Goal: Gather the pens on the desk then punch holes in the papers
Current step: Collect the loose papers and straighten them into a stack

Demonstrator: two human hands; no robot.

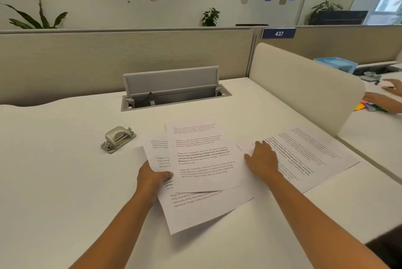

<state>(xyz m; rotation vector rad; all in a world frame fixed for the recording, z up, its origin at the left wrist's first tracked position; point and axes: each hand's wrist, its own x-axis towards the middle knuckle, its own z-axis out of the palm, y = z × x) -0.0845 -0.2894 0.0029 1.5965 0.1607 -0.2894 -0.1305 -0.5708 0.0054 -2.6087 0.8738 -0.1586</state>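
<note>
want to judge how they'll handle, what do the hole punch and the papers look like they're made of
The hole punch looks like metal with a dull silver-grey finish: soft highlights on its domed lever and bare rods beneath; coated plastic cannot be ruled out. The papers look like thin matte white office paper, printed in black, lying flat and overlapping.

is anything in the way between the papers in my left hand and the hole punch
Nothing visible. The hole punch sits on the desk just left of and beyond the stack of papers that the left hand grips; only desktop lies between. The right hand rests flat on other sheets further right.
</note>
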